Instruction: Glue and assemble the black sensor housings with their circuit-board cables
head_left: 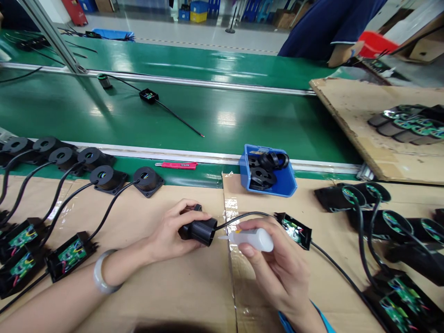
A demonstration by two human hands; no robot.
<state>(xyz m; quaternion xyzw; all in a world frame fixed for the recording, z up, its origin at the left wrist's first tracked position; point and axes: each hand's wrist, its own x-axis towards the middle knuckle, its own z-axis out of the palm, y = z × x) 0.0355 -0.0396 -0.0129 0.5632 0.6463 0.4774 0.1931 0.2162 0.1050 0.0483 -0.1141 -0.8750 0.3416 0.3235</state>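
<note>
My left hand point(178, 229) is closed around a black plastic housing point(203, 230) lying on its side, its end turned to the right. My right hand point(277, 263) grips a white squeeze bottle point(255, 239), whose thin nozzle points left, close to the housing's end. Whether the tip touches the housing I cannot tell. A black cable point(248, 214) runs from the housing to an open black box with a circuit board point(294, 230), just beyond my right hand.
Several black round-topped housings point(107, 178) cabled to open circuit boxes point(71, 254) stand at left. A blue bin point(287, 180) holds black rings; a red utility knife point(178, 165) lies left of it. More housings point(397, 222) are at right. Across the green conveyor point(208, 106) stands another person point(326, 27).
</note>
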